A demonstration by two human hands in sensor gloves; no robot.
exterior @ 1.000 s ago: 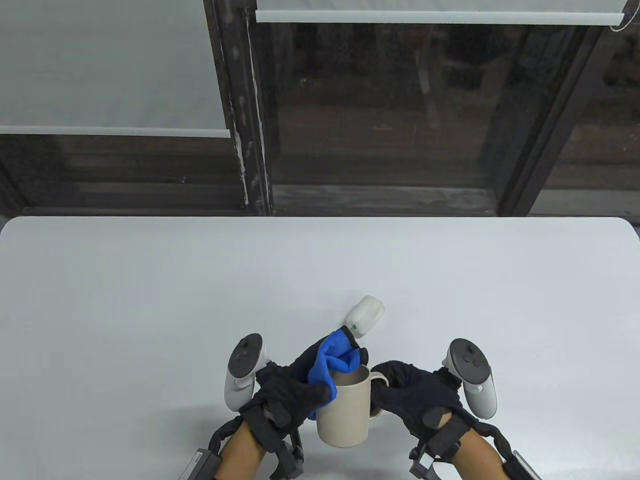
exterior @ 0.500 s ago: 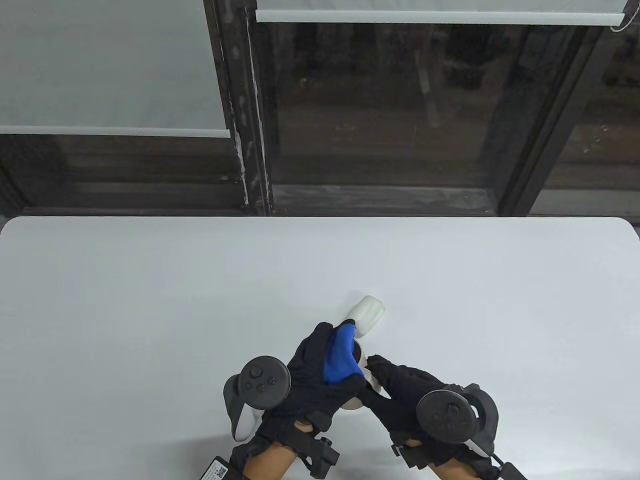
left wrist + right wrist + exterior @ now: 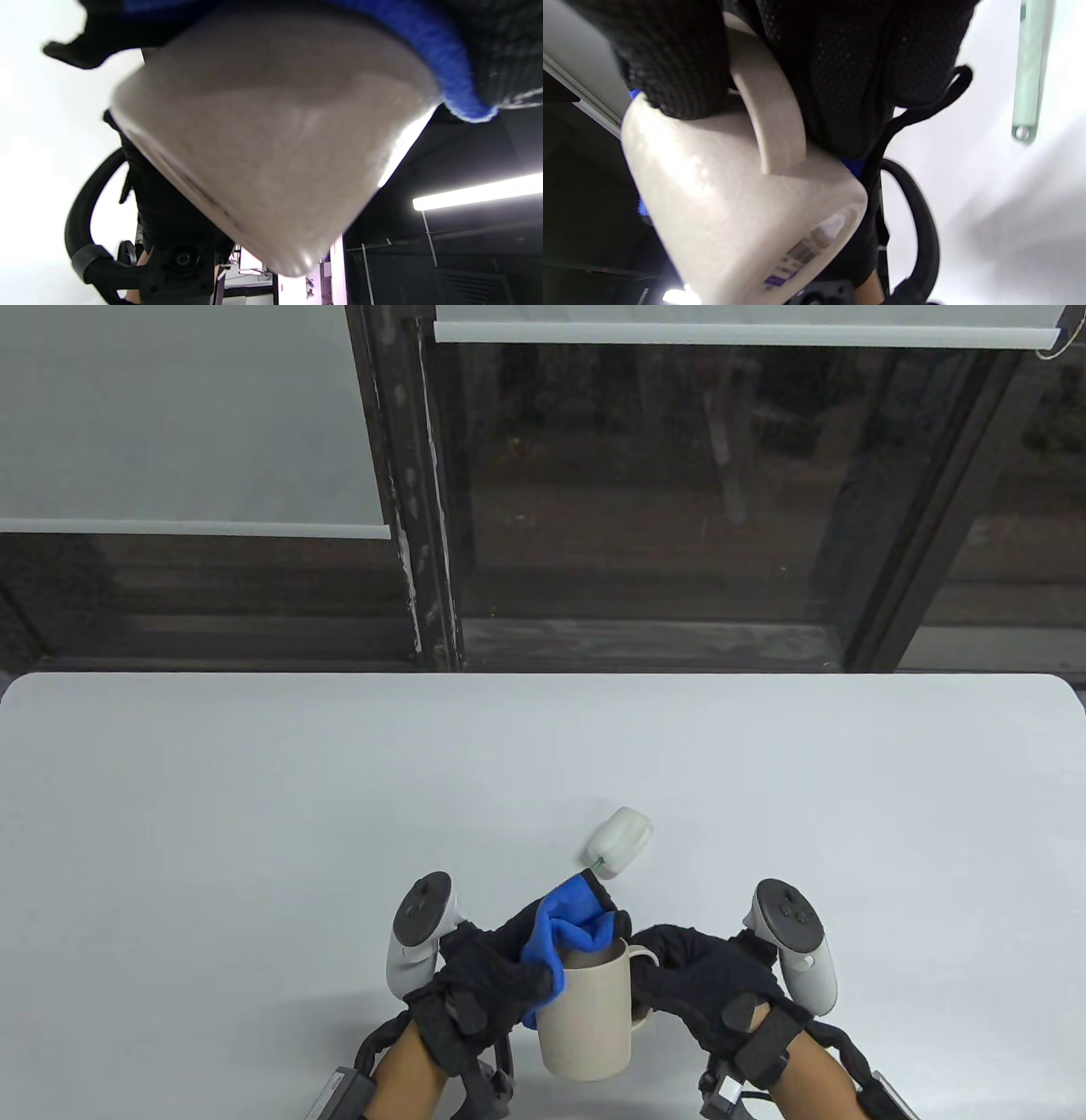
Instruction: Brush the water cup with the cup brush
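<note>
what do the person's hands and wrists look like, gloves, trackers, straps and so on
Both the left hand and right hand wear black knit sensor gloves; the right wrist view shows a fine dotted mesh. A controller-like tracker sits by each hand, the left tracker and right tracker, white-grey with dark button faces. Black straps, brackets and looping cables wrap the wrists. The forearms are bare, no sleeves.

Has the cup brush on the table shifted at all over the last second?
No. The cup brush lies at the same spot on the table beyond the cup, its white head unmoved against the table's far edge.
</note>
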